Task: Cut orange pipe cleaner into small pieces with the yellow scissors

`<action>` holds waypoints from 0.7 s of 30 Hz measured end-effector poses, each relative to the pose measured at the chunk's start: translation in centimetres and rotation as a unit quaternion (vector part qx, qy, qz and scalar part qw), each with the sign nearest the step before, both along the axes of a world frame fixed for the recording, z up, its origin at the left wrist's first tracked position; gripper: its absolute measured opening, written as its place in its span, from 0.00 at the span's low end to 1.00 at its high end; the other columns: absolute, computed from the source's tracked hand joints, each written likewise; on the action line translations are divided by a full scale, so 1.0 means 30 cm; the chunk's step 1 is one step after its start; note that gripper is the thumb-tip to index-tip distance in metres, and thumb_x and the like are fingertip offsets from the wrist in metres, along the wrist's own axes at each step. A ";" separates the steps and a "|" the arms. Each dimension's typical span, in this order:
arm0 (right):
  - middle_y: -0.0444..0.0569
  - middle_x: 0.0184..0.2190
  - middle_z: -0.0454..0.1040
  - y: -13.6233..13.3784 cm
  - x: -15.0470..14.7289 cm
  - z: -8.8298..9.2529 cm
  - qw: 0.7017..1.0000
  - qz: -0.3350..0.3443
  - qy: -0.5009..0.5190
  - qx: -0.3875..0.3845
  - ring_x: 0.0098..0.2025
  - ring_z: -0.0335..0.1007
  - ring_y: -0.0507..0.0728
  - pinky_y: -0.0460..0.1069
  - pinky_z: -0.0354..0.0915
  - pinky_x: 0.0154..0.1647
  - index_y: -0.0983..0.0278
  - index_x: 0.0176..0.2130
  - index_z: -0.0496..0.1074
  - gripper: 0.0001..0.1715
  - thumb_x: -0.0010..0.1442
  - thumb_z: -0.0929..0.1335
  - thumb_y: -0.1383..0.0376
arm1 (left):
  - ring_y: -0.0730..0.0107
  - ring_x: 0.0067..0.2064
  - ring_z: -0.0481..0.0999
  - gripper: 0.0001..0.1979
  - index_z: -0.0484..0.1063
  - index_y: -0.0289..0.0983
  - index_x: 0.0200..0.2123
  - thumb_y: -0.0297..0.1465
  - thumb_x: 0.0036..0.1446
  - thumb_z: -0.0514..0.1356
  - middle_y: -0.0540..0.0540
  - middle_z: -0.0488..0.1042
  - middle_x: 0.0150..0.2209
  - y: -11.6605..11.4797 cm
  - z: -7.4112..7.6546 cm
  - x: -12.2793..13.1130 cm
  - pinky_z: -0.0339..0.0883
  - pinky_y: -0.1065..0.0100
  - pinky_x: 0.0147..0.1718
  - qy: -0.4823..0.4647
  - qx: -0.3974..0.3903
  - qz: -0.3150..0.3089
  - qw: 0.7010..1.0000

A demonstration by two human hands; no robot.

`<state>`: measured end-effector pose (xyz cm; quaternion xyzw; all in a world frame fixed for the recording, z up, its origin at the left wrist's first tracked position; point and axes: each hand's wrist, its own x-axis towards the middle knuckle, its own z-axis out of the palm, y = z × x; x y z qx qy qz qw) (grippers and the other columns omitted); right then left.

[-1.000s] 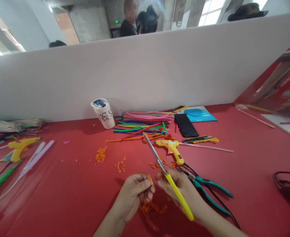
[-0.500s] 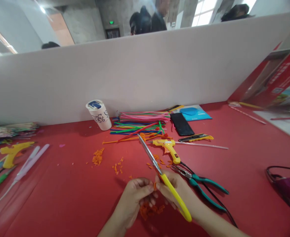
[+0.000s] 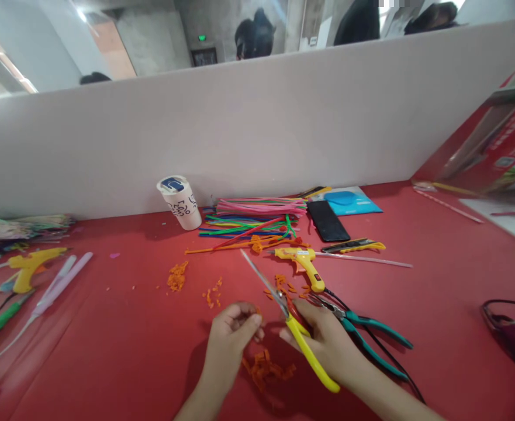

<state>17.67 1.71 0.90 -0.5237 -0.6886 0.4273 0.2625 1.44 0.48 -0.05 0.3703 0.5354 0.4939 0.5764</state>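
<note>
Left hand [image 3: 231,332]: pinched a small fuzzy orange piece [image 3: 258,310], mostly hidden.
Loose orange clippings [image 3: 266,369]: lay between the hands, toward the red tabletop's [image 3: 130,351] near edge.
Right hand [image 3: 329,336]: gripped yellow-handled metal scissors [image 3: 303,341], blades toward the far edge.
Teal-handled metal pliers [image 3: 357,318]: lay just beside it.

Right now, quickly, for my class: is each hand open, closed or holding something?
Left hand: closed, pinching a small orange piece.
Right hand: closed, holding the yellow-handled scissors.

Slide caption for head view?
Left hand pinches an orange bit, right hand holds scissors; orange scraps lie on the red table.
</note>
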 end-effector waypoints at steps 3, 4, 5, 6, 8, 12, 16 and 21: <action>0.41 0.18 0.63 -0.002 0.026 -0.003 0.982 0.043 -0.173 0.061 0.20 0.55 0.50 0.45 0.45 0.20 0.62 0.24 0.57 0.18 0.46 0.66 0.53 | 0.78 0.21 0.66 0.02 0.69 0.35 0.24 0.28 0.45 0.59 0.54 0.68 0.18 0.018 -0.001 -0.034 0.60 0.75 0.22 -0.021 0.026 0.035 0.999; 0.43 0.19 0.66 -0.005 0.030 -0.004 0.972 0.058 -0.214 0.077 0.20 0.57 0.52 0.46 0.45 0.20 0.62 0.26 0.58 0.18 0.46 0.66 0.52 | 0.78 0.21 0.65 0.02 0.69 0.34 0.23 0.27 0.46 0.59 0.54 0.68 0.18 0.023 -0.002 -0.045 0.60 0.75 0.22 -0.026 0.035 0.040 0.998; 0.45 0.20 0.68 -0.008 0.032 -0.005 0.964 0.073 -0.241 0.090 0.21 0.60 0.53 0.46 0.45 0.20 0.62 0.28 0.60 0.18 0.47 0.66 0.51 | 0.79 0.21 0.65 0.02 0.69 0.34 0.23 0.27 0.46 0.59 0.54 0.68 0.18 0.026 -0.002 -0.055 0.60 0.76 0.22 -0.029 0.041 0.043 0.998; 0.46 0.22 0.69 -0.011 0.031 -0.008 0.956 0.086 -0.261 0.099 0.22 0.62 0.55 0.47 0.45 0.20 0.63 0.30 0.61 0.19 0.48 0.65 0.50 | 0.79 0.21 0.65 0.02 0.69 0.34 0.23 0.27 0.46 0.59 0.54 0.68 0.18 0.028 -0.001 -0.063 0.59 0.76 0.22 -0.031 0.046 0.046 0.997; 0.49 0.24 0.71 -0.015 0.025 -0.014 0.944 0.104 -0.292 0.113 0.24 0.65 0.58 0.47 0.45 0.21 0.64 0.34 0.62 0.21 0.51 0.62 0.49 | 0.79 0.21 0.65 0.02 0.70 0.34 0.24 0.26 0.46 0.59 0.53 0.68 0.18 0.030 0.003 -0.074 0.59 0.76 0.22 -0.035 0.053 0.052 0.997; 0.51 0.25 0.73 -0.018 0.018 -0.029 0.930 0.118 -0.326 0.123 0.25 0.68 0.60 0.48 0.45 0.21 0.65 0.37 0.63 0.24 0.53 0.60 0.48 | 0.80 0.21 0.65 0.03 0.70 0.34 0.23 0.25 0.46 0.59 0.53 0.68 0.19 0.032 0.021 -0.078 0.59 0.77 0.22 -0.057 0.057 0.069 0.994; 0.51 0.24 0.73 -0.018 0.023 -0.044 0.924 0.133 -0.334 0.129 0.25 0.69 0.61 0.48 0.45 0.21 0.67 0.42 0.62 0.25 0.55 0.59 0.50 | 0.80 0.21 0.65 0.02 0.71 0.34 0.22 0.25 0.45 0.59 0.53 0.69 0.20 0.038 0.030 -0.078 0.59 0.77 0.22 -0.098 0.064 0.076 0.990; 0.52 0.24 0.73 -0.017 0.034 -0.068 0.912 0.150 -0.347 0.155 0.26 0.69 0.61 0.48 0.44 0.21 0.69 0.44 0.62 0.25 0.56 0.58 0.51 | 0.80 0.21 0.65 0.01 0.71 0.34 0.22 0.24 0.42 0.61 0.52 0.69 0.21 0.041 0.027 -0.087 0.60 0.76 0.22 -0.115 0.069 0.078 0.988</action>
